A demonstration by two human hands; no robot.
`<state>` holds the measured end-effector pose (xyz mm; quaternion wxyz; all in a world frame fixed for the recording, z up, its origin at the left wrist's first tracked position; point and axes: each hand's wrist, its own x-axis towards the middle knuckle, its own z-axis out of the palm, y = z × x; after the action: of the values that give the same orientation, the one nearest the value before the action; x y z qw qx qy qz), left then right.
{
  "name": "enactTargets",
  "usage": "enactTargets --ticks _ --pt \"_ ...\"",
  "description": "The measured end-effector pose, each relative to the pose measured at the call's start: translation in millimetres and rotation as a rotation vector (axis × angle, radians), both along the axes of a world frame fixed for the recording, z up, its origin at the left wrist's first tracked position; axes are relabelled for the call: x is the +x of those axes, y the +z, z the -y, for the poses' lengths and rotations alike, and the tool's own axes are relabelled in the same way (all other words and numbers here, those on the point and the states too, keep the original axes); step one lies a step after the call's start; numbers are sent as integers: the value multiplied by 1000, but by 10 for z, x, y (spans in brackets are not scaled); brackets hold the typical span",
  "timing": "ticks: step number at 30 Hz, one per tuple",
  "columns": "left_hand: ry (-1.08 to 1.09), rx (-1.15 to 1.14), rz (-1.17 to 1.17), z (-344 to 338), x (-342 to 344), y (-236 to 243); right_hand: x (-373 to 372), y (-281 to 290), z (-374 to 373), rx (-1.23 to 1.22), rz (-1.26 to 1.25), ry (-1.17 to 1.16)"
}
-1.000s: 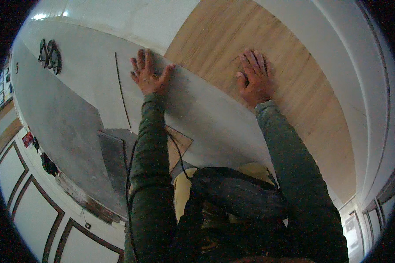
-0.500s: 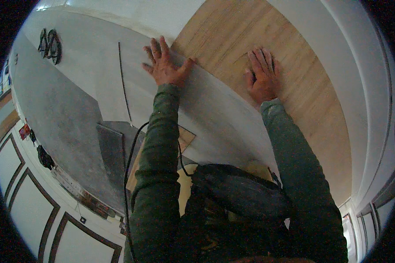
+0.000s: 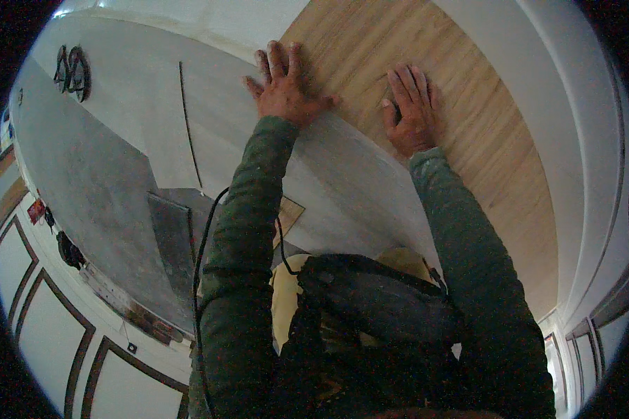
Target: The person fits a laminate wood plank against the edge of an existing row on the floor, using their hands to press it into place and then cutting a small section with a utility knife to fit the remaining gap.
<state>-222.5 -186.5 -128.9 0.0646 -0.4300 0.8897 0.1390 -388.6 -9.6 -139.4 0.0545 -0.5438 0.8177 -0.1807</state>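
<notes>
Your wood-grain panel is lying ahead and to your R, long axis running from top ctr. down to lower R, bowing in the fisheye view. Your L hand is resting across its L edge, grip empty, fingers spread apart; your R hand is lying flat on the wood, grip also empty, fingers close together. Pale grey surface is bordering it on the L, w/ dark sandals sitting far L. Brown-trimmed white panels are lining the room, lower L.
</notes>
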Motion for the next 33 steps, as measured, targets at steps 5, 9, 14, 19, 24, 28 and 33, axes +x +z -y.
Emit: enactTargets --ticks 5,9,14,19,24,28,33 --pt "31 16 -20 -80 45 -41 8 -56 29 21 -20 3" --pt "-169 -57 -17 -820 193 -87 -34 -81 -44 -50 -11 -5" --pt "-114 54 -86 -969 319 16 -6 -20 8 -10 -37 12" --pt "-148 -67 -277 -970 442 -107 14 -44 68 -50 -77 44" --pt "-114 -17 -257 -1021 331 -138 -92 16 4 120 -66 14" --pt "-34 26 -209 -1013 320 -75 23 -79 3 35 -145 -6" --pt "-131 -10 -70 -987 267 -90 4 -35 -7 30 -38 6"
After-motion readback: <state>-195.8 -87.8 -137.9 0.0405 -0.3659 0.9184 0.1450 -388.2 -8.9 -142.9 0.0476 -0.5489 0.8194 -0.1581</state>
